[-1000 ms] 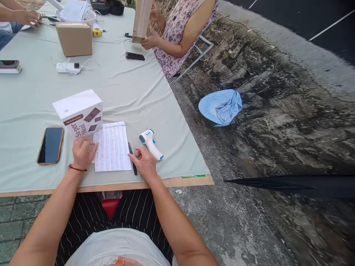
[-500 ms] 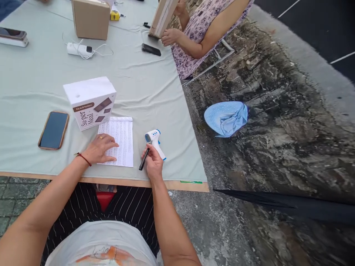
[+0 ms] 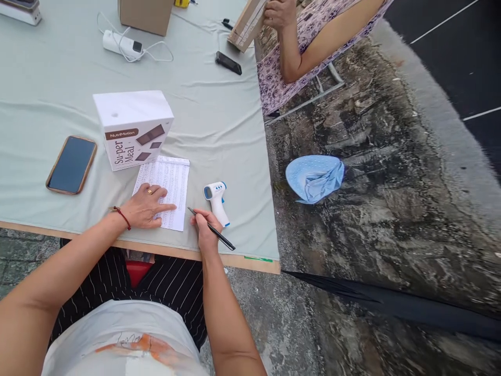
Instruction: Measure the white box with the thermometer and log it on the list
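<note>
My left hand (image 3: 151, 207) lies flat on a printed paper sheet (image 3: 178, 180), index finger stretched toward its right side and the other fingers spread. In my right hand (image 3: 206, 230) is a black pen (image 3: 222, 238), its tip pointing up and left toward the sheet's right edge, apart from the paper. A white and blue infrared thermometer (image 3: 217, 202) lies just beyond that hand. Behind the sheet stands a white NutriMotion box (image 3: 135, 128), covering the sheet's upper left corner. A phone in a brown case (image 3: 71, 164) lies to the left.
A white device with a cable (image 3: 123, 46), a cardboard box (image 3: 145, 15) and a black phone (image 3: 228, 62) are farther back on the cloth-covered table (image 3: 211, 115). At right, another person's hand (image 3: 279, 13) holds a carton (image 3: 246, 26). A blue hat (image 3: 316, 177) lies on the ground.
The pen has turned in my right hand, its tip now toward the paper. My left index finger has moved right across the sheet. The other person's hand and carton have shifted; the view has moved.
</note>
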A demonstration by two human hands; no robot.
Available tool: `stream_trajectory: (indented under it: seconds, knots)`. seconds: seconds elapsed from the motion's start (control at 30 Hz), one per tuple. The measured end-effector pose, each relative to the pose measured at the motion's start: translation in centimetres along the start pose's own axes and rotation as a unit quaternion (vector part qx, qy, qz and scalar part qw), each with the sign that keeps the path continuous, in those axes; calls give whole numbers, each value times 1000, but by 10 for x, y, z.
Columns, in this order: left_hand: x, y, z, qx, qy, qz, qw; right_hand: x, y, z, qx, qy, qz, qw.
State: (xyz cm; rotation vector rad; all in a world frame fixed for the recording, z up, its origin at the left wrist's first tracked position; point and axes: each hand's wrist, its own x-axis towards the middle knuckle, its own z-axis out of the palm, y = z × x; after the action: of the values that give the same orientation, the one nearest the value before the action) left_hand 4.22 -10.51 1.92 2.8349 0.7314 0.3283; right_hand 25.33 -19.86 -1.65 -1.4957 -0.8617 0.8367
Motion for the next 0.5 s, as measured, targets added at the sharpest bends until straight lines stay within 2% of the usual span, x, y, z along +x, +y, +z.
stream_trajectory:
  seconds: [0.2, 0.37, 0.5]
  knots:
    - [0, 2, -2, 39, -4, 17, 999, -2, -4, 15, -80, 66, -38, 994]
    - [2, 4, -2, 46, -10, 30, 998, -5, -8, 21, -139, 21, -74, 987]
    - [4, 4, 0, 52, -13, 40, 998, -4, -9, 22, -135, 17, -72, 988]
